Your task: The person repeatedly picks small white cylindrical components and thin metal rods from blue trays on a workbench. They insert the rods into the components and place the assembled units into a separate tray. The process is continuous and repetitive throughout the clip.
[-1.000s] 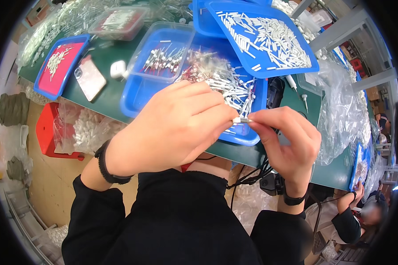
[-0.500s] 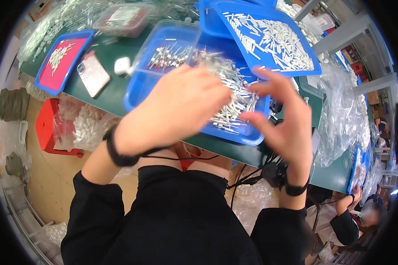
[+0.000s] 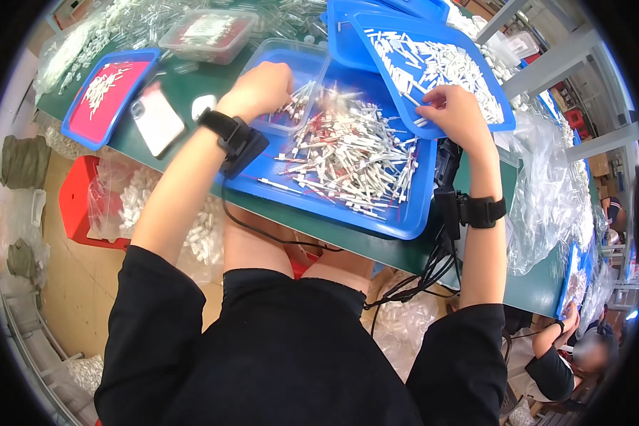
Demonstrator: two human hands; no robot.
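My left hand (image 3: 264, 89) is over a clear plastic box (image 3: 318, 71), its fingers curled down among thin white-tipped sticks (image 3: 302, 99); what it grips is hidden. My right hand (image 3: 453, 113) is at the near left edge of a raised blue tray (image 3: 500, 119) full of short white tubes (image 3: 461, 67). Its thumb and forefinger are pinched close beside some of those tubes, and what lies between them is unclear. Between my hands, a larger blue tray (image 3: 405, 228) holds a heap of thin white sticks (image 3: 355, 160), some with red parts. The clear box rests over that tray's left part.
Left on the green table (image 3: 184, 167) are a phone (image 3: 157, 121), a white earbud case (image 3: 204, 106), a pink-bottomed blue tray (image 3: 85, 135) and a lidded box (image 3: 209, 35). Black cables (image 3: 412, 287) hang at the right edge. Another person (image 3: 557, 362) works at far right.
My left hand has moved from over the stick heap, left and away, to the clear box. My right hand has gone from spread fingers to a pinch at the raised tray's edge.
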